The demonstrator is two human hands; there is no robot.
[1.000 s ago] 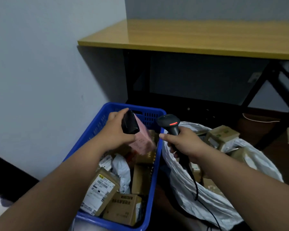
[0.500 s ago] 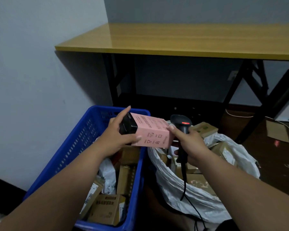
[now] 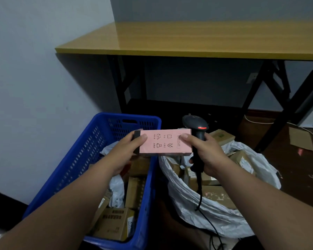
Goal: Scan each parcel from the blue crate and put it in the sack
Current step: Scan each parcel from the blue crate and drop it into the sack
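Note:
A pink box parcel (image 3: 163, 142) with a black end is held level above the gap between crate and sack. My left hand (image 3: 128, 150) grips its black left end. My right hand (image 3: 204, 154) holds the black barcode scanner (image 3: 197, 139) by its handle, and its thumb presses on the parcel's right end. The scanner shows a red light, and its cable hangs down over the sack. The blue crate (image 3: 79, 166) on the left holds several cardboard boxes and grey bags. The white sack (image 3: 215, 212) on the right holds several brown parcels.
A yellow-topped table (image 3: 197, 40) on black folding legs stands right behind the crate and sack. A pale wall closes the left side. A flat piece of cardboard (image 3: 301, 138) and a white cable (image 3: 260, 121) lie on the dark floor at the right.
My left hand has turned the pink parcel level and brought it right. My right thumb now rests on its right end, with the scanner still in that hand.

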